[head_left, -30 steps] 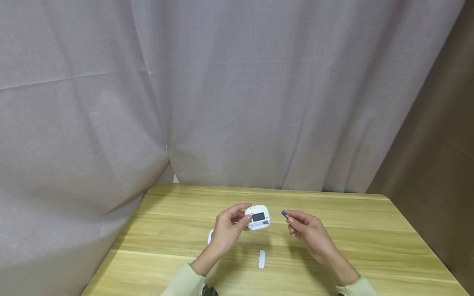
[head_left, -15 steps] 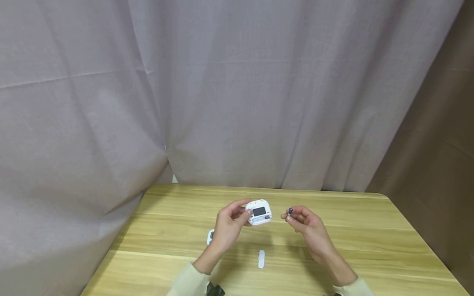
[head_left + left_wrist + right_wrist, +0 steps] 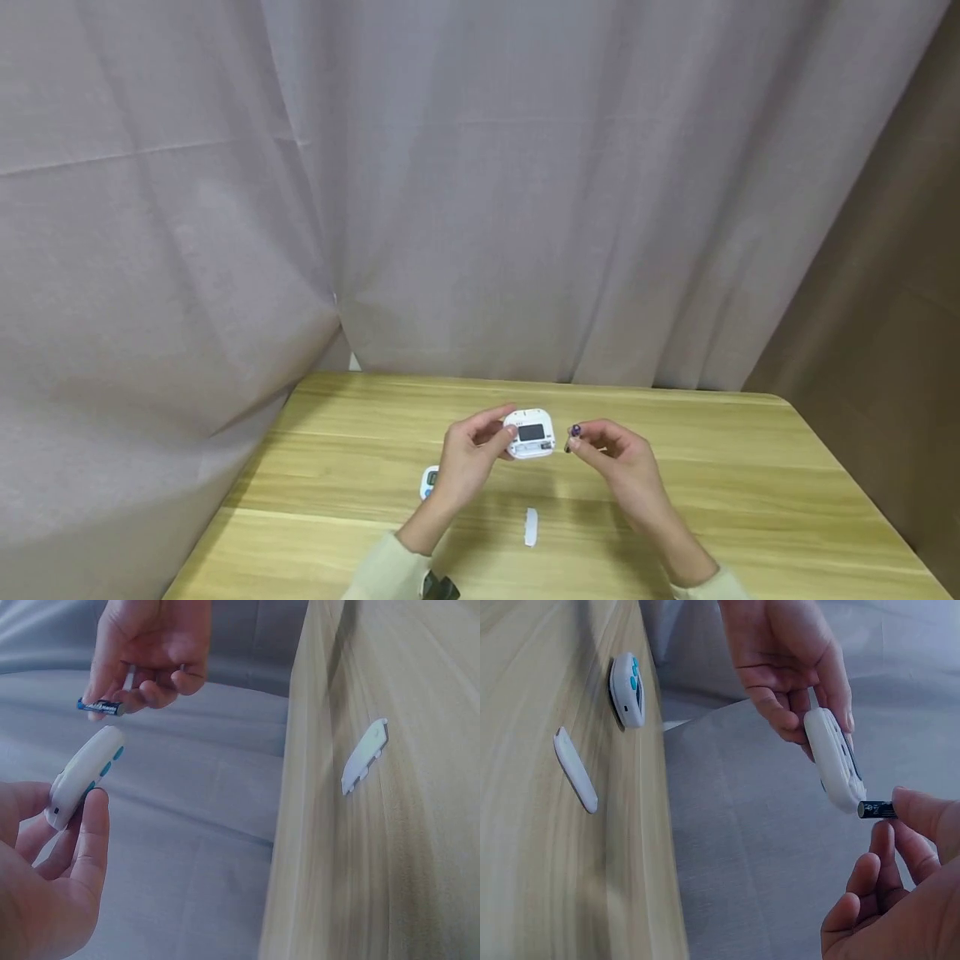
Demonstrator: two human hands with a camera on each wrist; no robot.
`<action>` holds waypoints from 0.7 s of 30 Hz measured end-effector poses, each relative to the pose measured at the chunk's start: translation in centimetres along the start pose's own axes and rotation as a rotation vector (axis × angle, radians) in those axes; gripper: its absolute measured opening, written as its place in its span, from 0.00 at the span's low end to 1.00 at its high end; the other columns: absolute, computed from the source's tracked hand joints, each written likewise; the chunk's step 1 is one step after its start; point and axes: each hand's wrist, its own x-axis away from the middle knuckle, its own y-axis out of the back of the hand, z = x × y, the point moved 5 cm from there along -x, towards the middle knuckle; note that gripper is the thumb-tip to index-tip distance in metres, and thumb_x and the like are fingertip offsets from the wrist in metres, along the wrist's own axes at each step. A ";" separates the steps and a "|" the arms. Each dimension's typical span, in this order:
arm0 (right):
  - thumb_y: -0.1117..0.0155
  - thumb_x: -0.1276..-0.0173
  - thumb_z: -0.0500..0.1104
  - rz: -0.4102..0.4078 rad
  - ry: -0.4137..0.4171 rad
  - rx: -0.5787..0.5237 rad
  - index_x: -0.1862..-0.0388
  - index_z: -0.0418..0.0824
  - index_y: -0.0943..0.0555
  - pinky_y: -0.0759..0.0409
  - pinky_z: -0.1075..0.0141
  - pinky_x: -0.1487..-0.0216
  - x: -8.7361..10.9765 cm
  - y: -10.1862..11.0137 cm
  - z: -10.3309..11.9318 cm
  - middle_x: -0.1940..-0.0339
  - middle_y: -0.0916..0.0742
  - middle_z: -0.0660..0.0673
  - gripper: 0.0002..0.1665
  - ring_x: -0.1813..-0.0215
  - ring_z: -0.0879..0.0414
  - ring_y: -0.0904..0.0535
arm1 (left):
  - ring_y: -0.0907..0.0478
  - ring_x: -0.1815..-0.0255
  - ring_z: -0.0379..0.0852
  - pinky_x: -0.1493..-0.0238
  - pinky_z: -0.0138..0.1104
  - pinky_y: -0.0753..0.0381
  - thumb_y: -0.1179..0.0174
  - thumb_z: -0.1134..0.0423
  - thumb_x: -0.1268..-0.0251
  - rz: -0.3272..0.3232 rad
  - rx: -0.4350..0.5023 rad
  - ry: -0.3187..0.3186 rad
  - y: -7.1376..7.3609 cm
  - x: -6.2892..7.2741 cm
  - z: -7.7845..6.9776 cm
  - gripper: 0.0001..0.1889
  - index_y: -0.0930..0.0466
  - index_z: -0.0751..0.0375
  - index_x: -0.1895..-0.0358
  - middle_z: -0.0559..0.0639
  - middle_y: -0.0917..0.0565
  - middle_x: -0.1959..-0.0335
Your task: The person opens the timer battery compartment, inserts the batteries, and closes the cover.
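My left hand [image 3: 467,458] grips a white digital timer [image 3: 534,417] by its left side, thumb on its back. That back faces me, with a dark rectangle in the middle and an uncovered battery slot along the lower edge. Teal buttons show on its other face in the left wrist view. Just right of it, my right hand [image 3: 630,467] pinches a small dark-blue battery [image 3: 575,431] between thumb and fingers. The right wrist view has the battery's end [image 3: 876,810] close by the timer's edge. Both hands are raised over the table.
A white battery cover [image 3: 531,527] lies on the wooden table [image 3: 750,483] below the hands. A second white timer [image 3: 627,690] with teal buttons sits at the left, partly behind my left forearm in the head view. Grey curtains [image 3: 480,208] hang behind the table.
The battery has turned in my right fingers from slanting to more upright. My right hand has come left, and my left hand has shifted slightly right with the timer, narrowing the gap.
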 end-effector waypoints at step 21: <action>0.19 0.41 0.35 0.000 0.302 0.224 0.59 0.48 0.08 0.28 0.65 0.61 0.6 -2.8 1.5 0.71 0.15 0.54 0.12 0.64 0.60 0.23 | 0.14 0.66 0.41 0.60 0.41 0.05 0.35 0.72 0.29 -0.009 0.002 0.028 -0.4 0.2 0.8 0.18 0.16 0.65 0.38 0.62 0.11 0.60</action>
